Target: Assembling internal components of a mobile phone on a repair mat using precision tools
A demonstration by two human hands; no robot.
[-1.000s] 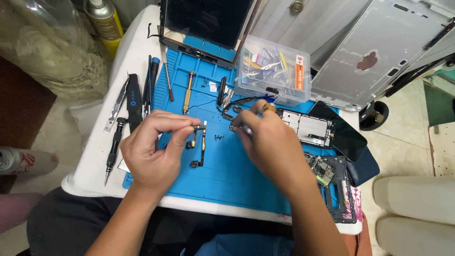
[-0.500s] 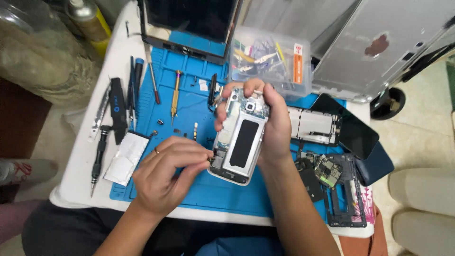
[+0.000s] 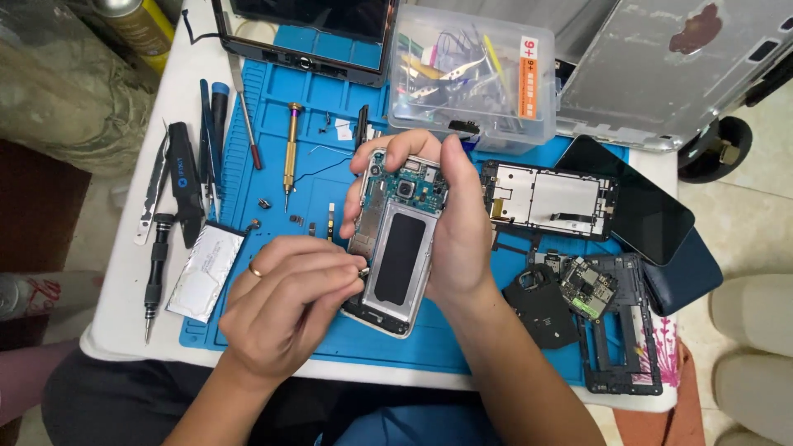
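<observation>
My right hand (image 3: 454,223) grips an opened phone frame (image 3: 396,248), back side up, with its circuit board and camera showing at the top and an empty battery bay in the middle. It is held just above the blue work mat (image 3: 273,107). My left hand (image 3: 285,310), a ring on one finger, pinches a small part at the frame's lower left edge. A silver battery pouch (image 3: 202,272) lies on the mat to the left of my left hand.
Screwdrivers (image 3: 289,153), tweezers (image 3: 153,194) and loose screws lie at the left. A clear parts box (image 3: 471,74) stands at the back, beside a tablet (image 3: 306,29) and a laptop shell (image 3: 661,66). Other stripped phone frames (image 3: 549,198) and boards (image 3: 607,322) lie at the right.
One second ago both hands worked on small parts low over the mat. My right hand has since lifted the phone frame, and my left hand has come to its lower edge.
</observation>
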